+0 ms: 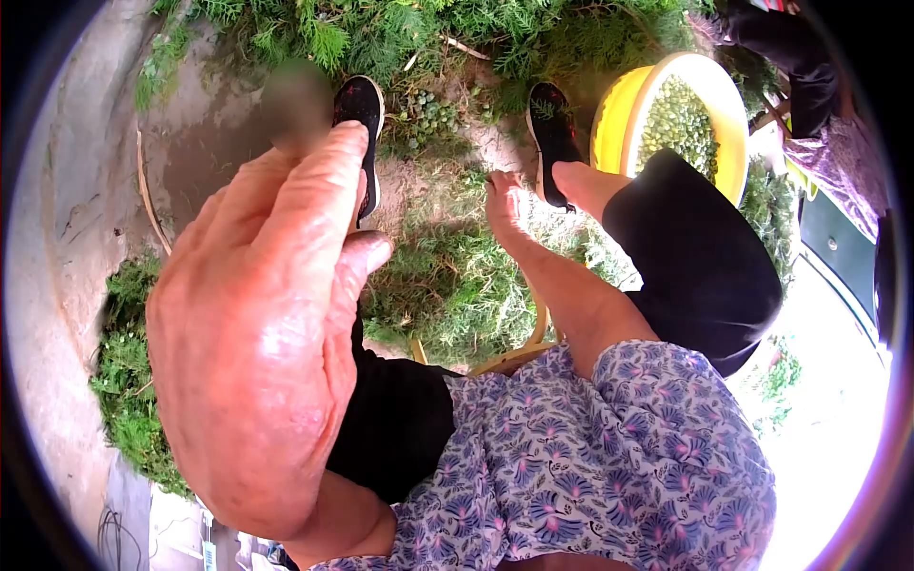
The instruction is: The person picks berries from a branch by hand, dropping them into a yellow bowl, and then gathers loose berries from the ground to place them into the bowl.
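Note:
My left hand (262,314) is raised close to the camera, its back toward me. Its fingers are stretched out, with the thumb apart; a blurred patch covers the fingertips. Nothing shows in it. Farther down, my right hand (506,200) is beside my right shoe (554,133), just over green scale-leaved sprigs (447,281) on the ground. The right fingers look curled together, and whatever they may hold is too small to make out. A small cluster of round green cones (426,124) lies between my shoes.
A yellow bucket (621,119) of small pale green pieces stands by my right knee. Leafy green branches (400,38) are heaped beyond my feet, and more greenery (133,371) lies at left. Another person's dark sleeve or leg (809,76) appears at upper right. I sit on a wooden-looking seat (509,360).

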A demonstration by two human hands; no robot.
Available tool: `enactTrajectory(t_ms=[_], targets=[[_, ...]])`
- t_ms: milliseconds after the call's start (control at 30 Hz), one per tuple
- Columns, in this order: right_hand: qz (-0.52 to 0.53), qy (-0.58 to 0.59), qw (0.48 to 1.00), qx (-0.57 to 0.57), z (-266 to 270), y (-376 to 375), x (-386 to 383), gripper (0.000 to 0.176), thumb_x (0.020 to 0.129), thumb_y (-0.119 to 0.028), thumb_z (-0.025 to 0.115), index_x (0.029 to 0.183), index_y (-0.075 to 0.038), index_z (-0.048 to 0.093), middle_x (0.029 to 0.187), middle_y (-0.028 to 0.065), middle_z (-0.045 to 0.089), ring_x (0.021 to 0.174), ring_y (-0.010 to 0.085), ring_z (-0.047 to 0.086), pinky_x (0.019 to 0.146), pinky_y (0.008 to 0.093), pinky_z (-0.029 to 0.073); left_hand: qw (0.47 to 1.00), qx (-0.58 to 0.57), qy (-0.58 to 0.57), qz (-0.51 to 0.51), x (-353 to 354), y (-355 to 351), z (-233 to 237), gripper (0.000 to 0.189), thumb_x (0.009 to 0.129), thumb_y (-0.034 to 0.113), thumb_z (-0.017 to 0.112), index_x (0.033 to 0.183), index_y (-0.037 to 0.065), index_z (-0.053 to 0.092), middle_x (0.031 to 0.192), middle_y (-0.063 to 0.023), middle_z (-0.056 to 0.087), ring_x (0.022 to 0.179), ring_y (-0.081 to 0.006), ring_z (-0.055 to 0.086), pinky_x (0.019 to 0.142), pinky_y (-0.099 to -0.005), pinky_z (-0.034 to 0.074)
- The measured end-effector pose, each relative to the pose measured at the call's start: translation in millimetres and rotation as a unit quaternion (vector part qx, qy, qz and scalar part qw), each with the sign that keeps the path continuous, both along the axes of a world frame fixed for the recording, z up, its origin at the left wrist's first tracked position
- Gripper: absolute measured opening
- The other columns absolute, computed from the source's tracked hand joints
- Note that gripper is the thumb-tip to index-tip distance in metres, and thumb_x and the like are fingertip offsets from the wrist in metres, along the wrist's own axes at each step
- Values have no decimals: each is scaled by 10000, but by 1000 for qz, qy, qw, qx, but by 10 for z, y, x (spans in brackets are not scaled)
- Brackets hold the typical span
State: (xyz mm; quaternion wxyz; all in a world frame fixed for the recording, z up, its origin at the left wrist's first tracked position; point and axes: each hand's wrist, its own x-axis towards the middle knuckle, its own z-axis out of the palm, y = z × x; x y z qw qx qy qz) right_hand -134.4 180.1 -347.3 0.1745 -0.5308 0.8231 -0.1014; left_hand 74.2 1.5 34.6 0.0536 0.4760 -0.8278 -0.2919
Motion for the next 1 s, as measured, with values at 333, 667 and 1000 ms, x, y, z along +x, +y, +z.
enactTrajectory(t_ms=[333, 667, 1000], targets=[[-15, -60, 991, 115, -692, 67, 257, 189, 737, -105, 659, 899, -64, 573, 797, 180, 603, 738, 369, 565, 639, 433, 450, 999, 15, -48, -19, -55, -25, 61, 384, 788, 53, 596, 1159, -31, 548, 1107, -203, 590, 1004, -350, 586, 850, -366, 470], [-191, -317, 925, 87, 617, -1064, 192, 213, 775, -74, 635, 973, -4, 595, 779, 183, 634, 693, 272, 627, 629, 377, 509, 999, 14, -44, 2, 28, -26, 56, 393, 775, 45, 597, 1154, -42, 545, 1115, -200, 590, 1022, -353, 579, 871, -373, 460], [58, -29, 985, 160, 163, -1530, -337, 706, 739, 2, 607, 1362, -122, 300, 1204, 173, 372, 1013, 349, 557, 798, 368, 505, 998, 38, -38, 12, -39, -62, 76, 419, 759, 64, 609, 1157, -46, 541, 1085, -216, 589, 980, -373, 582, 841, -382, 465]])
